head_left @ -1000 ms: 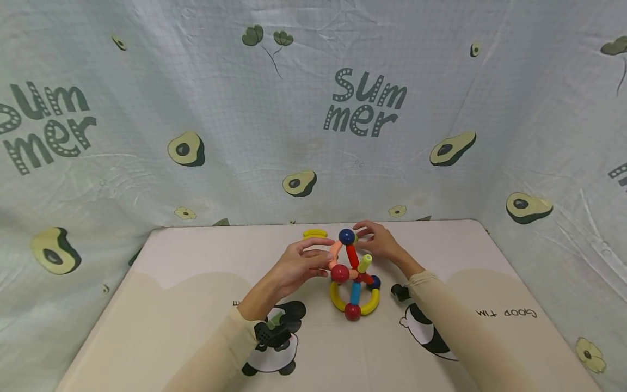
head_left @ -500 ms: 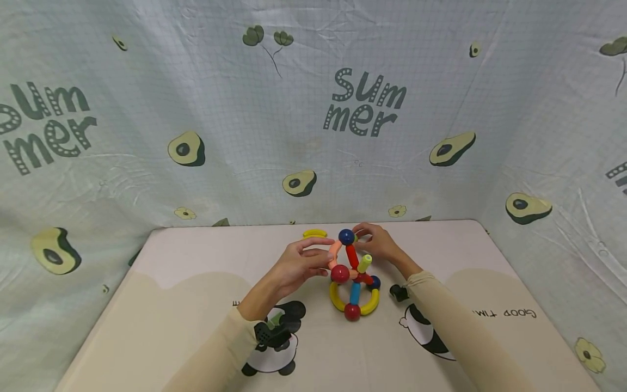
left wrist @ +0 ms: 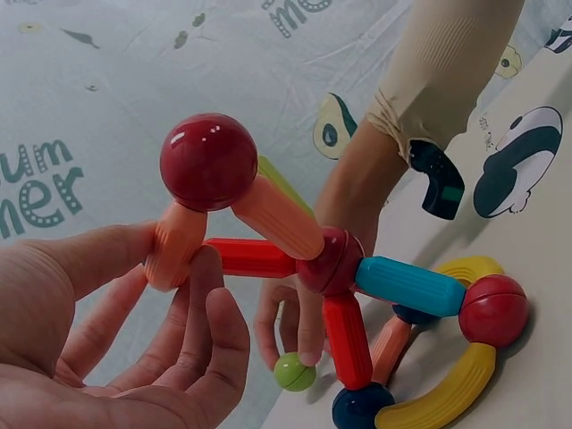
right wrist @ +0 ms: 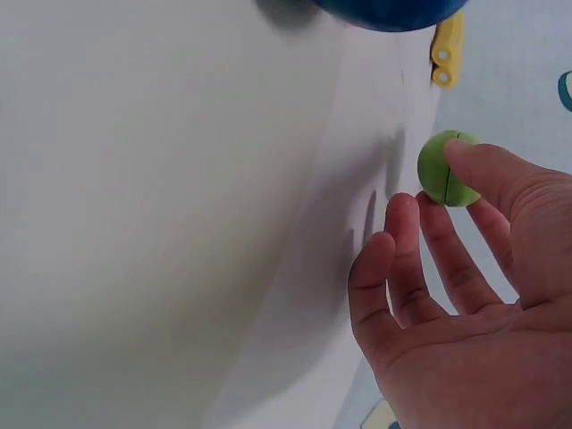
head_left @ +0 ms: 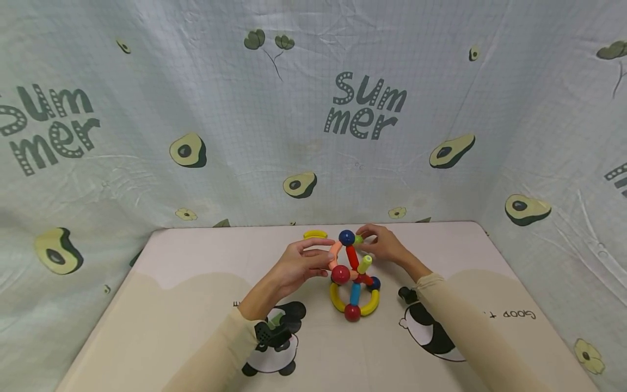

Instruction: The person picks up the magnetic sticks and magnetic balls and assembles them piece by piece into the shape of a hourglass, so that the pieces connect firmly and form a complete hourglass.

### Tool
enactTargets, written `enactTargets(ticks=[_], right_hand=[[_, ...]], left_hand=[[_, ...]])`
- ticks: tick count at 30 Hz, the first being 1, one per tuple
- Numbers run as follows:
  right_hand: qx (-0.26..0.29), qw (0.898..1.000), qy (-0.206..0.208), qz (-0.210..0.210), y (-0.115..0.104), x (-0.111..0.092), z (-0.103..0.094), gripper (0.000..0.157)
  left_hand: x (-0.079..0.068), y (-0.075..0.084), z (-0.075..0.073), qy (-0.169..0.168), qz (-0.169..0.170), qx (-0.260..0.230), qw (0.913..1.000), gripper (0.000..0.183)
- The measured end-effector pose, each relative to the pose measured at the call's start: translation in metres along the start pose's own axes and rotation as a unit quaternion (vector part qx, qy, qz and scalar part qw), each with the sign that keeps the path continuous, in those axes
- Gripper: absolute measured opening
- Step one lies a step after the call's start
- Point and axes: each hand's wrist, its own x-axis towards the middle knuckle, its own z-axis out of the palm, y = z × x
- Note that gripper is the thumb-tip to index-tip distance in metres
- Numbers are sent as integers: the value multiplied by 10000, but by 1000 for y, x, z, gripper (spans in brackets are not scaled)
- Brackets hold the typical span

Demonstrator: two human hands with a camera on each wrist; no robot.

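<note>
A toy structure of magnetic rods and balls stands on the table, with a blue ball [head_left: 346, 237] on top and a large red ball [head_left: 340, 274] towards me. My left hand [head_left: 299, 267] pinches a peach rod [left wrist: 175, 246] on its left side between thumb and fingers. Beyond the structure, my right hand [head_left: 384, 245] pinches a small green ball [right wrist: 447, 168] between thumb and fingertips, apart from the rods. A red rod [head_left: 352, 257], a pale green rod [head_left: 364, 264] and a light blue rod [head_left: 355, 294] belong to the structure, above curved yellow rods [head_left: 372, 302] at its base.
Loose yellow rods [head_left: 315, 234] lie near the table's back edge, left of the structure. A printed cloth [head_left: 245, 136] hangs behind the table [head_left: 186, 283], which bears panda drawings.
My right hand has drawn slightly to the right, away from the top blue ball, and the green ball shows more clearly. My left hand keeps its hold on the peach rod.
</note>
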Motion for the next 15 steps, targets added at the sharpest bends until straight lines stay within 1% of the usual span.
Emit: enactTargets(ticks=[7, 11, 15], right_hand=[[26, 9999, -96, -138, 0, -13, -13, 33], [22, 9992, -83, -378, -2, -22, -21, 33], [89, 9978, 23, -653, -6, -32, -27, 33]], left_hand=[[1, 0, 0, -8, 9, 1, 10000, 45], [1, 0, 0, -6, -11, 2, 10000, 45], [1, 0, 0, 19, -20, 3, 10000, 45]])
